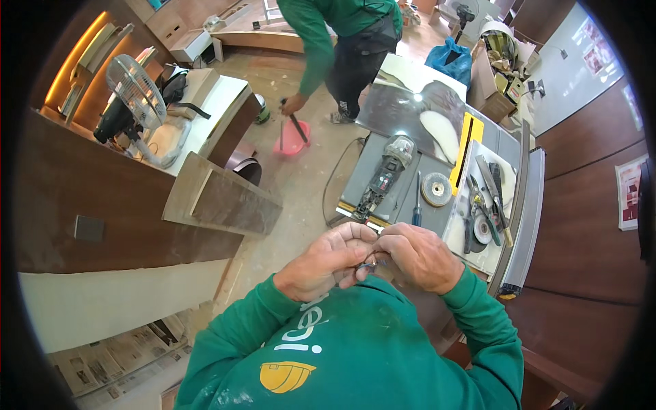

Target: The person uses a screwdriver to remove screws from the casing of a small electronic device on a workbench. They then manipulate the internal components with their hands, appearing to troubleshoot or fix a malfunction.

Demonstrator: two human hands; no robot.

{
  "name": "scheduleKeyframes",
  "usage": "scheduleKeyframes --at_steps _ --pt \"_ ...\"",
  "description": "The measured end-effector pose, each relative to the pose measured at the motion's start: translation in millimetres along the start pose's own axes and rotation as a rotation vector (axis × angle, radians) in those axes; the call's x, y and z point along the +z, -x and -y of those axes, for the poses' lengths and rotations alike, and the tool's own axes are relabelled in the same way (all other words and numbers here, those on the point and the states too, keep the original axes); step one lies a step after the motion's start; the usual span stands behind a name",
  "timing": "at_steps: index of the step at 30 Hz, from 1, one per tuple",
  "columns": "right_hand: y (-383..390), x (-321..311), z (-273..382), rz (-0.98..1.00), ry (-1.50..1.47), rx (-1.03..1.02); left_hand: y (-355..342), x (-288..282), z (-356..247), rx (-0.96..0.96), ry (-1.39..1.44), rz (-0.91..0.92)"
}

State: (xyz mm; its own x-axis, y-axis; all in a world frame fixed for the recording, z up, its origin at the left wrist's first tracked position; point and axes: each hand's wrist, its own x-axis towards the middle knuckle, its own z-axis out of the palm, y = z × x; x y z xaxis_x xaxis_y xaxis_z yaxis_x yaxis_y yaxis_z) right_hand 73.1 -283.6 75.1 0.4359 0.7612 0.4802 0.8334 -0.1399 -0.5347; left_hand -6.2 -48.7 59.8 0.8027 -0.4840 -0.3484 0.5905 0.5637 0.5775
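Note:
My left hand point(329, 261) and my right hand point(421, 257) meet in front of my chest, fingers closed in a pinch. Between the fingertips is a small dark metal piece point(370, 264), too small and half covered for me to name. Just beyond my hands a power tool point(387, 171), which looks like an angle grinder, lies on the grey worktable; inner parts show at its near end. To its right are a blue-handled screwdriver point(417, 213) and a round abrasive disc point(436, 189). Farther right, pliers point(477, 200) and other hand tools lie on a light board.
A glossy panel point(396, 113) and a yellow straightedge point(467, 147) lie on the worktable. Beyond, a person in green point(342, 17) bends over a pink dustpan point(292, 139). A fan point(135, 89) stands on the left counter; a brown panel point(225, 199) juts out beside it.

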Motion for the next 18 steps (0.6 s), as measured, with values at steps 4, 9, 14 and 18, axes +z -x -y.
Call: scheduleKeyframes --at_steps 4,9,14,18 --pt "-6.9 -6.8 1.8 -0.015 -0.031 0.002 6.8 13.3 -15.4 0.171 -0.423 -0.022" --pt "-7.4 -10.7 7.9 -0.015 -0.127 0.126 5.2 25.2 -2.6 0.448 -0.53 -0.121" --pt "-7.7 -6.1 10.5 -0.079 -0.107 0.142 3.1 28.6 4.2 0.589 -0.764 -0.249" --pt "-6.6 -9.3 12.3 -0.073 0.009 0.12 2.8 35.3 7.3 0.699 -0.925 -0.313"
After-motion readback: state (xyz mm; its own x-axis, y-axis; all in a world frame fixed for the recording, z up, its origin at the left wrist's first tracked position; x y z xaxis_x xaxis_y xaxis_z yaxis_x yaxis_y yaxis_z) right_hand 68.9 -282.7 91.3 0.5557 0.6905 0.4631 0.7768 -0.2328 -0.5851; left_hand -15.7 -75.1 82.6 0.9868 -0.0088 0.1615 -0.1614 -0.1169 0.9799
